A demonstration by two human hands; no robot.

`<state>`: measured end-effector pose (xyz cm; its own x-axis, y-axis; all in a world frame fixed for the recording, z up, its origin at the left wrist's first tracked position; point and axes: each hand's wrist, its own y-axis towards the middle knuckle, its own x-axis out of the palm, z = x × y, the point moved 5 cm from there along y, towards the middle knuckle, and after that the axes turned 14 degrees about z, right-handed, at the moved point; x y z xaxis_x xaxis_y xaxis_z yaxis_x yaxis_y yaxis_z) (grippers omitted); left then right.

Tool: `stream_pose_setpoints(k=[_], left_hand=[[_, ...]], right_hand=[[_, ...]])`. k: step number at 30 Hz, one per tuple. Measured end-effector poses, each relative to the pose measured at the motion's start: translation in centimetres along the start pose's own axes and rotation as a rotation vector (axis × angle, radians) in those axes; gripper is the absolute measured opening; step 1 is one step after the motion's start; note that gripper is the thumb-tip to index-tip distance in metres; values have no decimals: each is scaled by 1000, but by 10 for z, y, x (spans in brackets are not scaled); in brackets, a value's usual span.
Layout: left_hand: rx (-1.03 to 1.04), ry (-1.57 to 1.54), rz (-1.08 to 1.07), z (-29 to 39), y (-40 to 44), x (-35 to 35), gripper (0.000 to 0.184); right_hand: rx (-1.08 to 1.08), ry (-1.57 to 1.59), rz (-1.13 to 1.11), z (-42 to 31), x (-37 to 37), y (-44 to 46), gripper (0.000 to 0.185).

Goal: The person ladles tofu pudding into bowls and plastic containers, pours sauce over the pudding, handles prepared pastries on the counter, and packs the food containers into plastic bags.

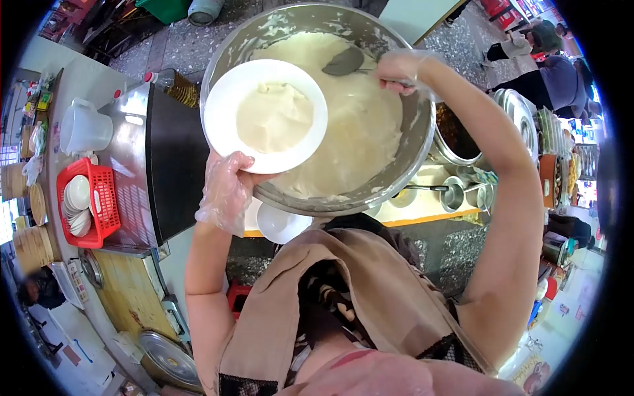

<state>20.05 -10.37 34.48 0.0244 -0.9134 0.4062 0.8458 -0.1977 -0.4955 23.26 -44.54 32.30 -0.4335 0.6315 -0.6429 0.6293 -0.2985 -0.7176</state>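
My left hand (228, 188), in a clear plastic glove, grips the lower rim of a white plate (218, 119). A mound of pale, creamy paste (274, 117) lies on the plate. The plate is over the left side of a large metal bowl (413, 142), which holds much more of the pale mixture (360, 132). My right hand (401, 70), also gloved, is closed round the handle of a ladle (343, 61) at the bowl's upper right. The ladle's dark round head rests at the surface of the mixture.
Left of the bowl stand a dark metal box (173, 145), an oil bottle (175, 86), a clear jug (89, 127) and a red basket (109, 204) with white dishes. A pot (456, 135) and small pans (452, 197) are at the right. People (558, 82) are at the upper right.
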Motion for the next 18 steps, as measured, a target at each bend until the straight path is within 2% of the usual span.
stream_pose_setpoints(k=[2, 8, 10, 11, 13, 16, 18], left_hand=[[-46, -20, -11, -3, 2, -1, 69], [-64, -22, -22, -8, 2, 4, 66], [-81, -25, -22, -11, 2, 2, 66], [-105, -24, -26, -13, 3, 2, 66], [-101, -33, -47, -17, 4, 3, 64], [-115, -57, -84, -24, 9, 4, 60], [-127, -77, -100, -24, 11, 9, 59]], right_hand=[[-130, -8, 108, -10, 7, 13, 24], [-355, 131, 137, -20, 35, 28, 29], [-1035, -397, 236, -37, 39, 9, 31], [-1038, -399, 241, -36, 39, 8, 31], [-299, 228, 210, -30, 25, -11, 33], [-246, 244, 260, -34, 12, -39, 36], [-287, 235, 264, -41, -2, -81, 36]])
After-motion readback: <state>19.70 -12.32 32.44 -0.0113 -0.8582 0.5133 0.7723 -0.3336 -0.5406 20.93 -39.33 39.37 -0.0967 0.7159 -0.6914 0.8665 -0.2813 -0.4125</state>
